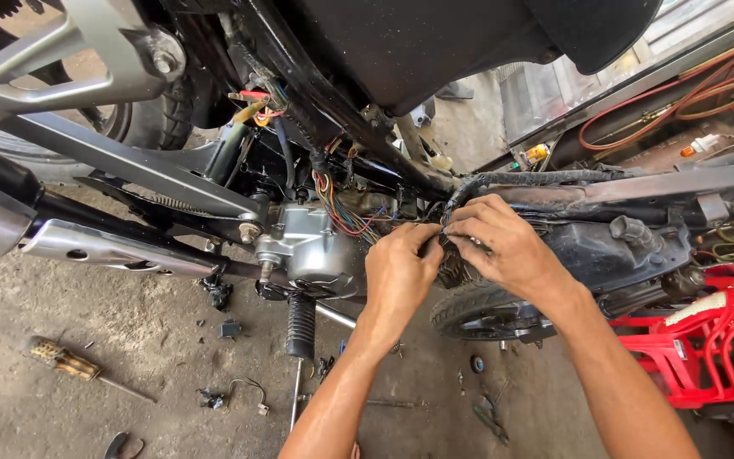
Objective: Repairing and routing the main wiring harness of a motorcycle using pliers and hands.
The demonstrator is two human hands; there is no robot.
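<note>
- A yellow-handled screwdriver [65, 362] lies on the floor, well left of the engine case [312, 251] and below it (probably set aside within reach).
- The footpeg [301, 325] hangs just below the engine case.
- The left hand [398, 270], just right of the case, has its fingers curled and pinching the black-wrapped wire bundle [503, 179].
- The right hand [503, 246], touching the left, grips the same bundle's end, likely to steady it.

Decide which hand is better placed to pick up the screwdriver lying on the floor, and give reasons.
Probably the left hand. The screwdriver lies on the floor far to the left, on that hand's side; the right hand would have to cross over it from the wire bundle.
</note>
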